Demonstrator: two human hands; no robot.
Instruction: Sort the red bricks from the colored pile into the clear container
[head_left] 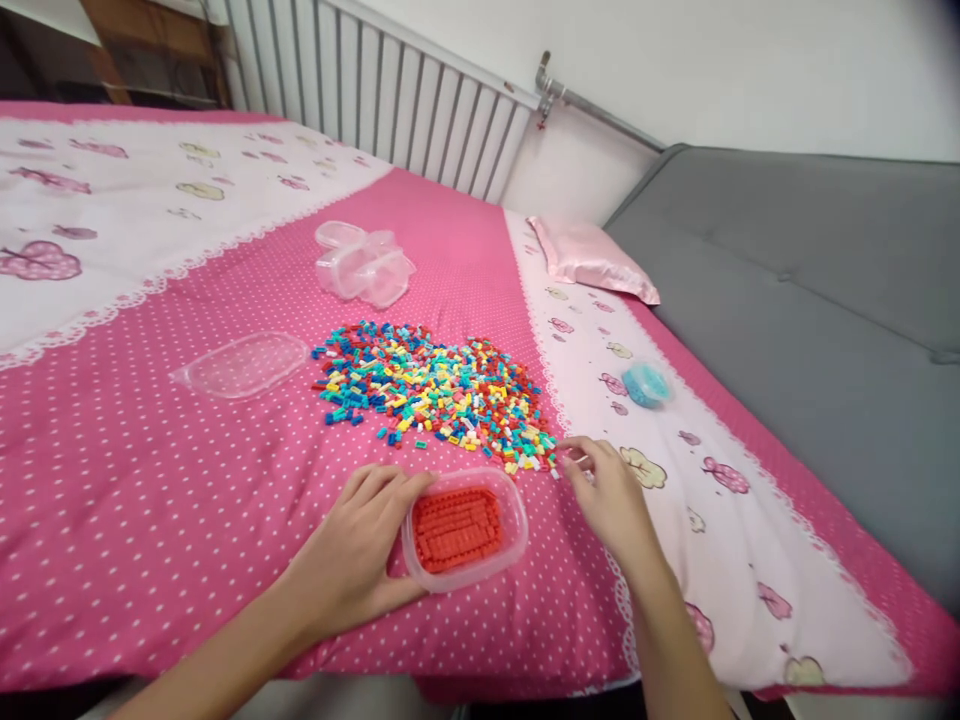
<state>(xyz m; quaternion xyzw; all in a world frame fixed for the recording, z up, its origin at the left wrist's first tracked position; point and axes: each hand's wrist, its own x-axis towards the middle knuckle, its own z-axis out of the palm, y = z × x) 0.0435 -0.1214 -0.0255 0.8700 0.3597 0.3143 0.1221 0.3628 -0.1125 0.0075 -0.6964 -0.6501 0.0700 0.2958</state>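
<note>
My left hand (pixel 364 550) grips the left side of a clear plastic container (pixel 514 520), thumb at the near corner and fingers along the far rim. Inside the container, red toy bricks (pixel 457 528) lie packed in neat rows. Beyond it spreads a loose pile of small toy bricks (pixel 442 385) in red, blue, green, yellow and white. At the pile's right edge is my right hand (pixel 611 495), its thumb and fingers bent together in a pinch. Whatever lies between those fingertips is too small to make out.
A clear lid (pixel 244 365) lies flat left of the pile. Several clear containers (pixel 364 265) are heaped behind it. To the right sits a round blue tub (pixel 646 385). A pink pillow (pixel 592 260) rests near the grey headboard (pixel 795 290), all around a pink dotted bedspread (pixel 187 520).
</note>
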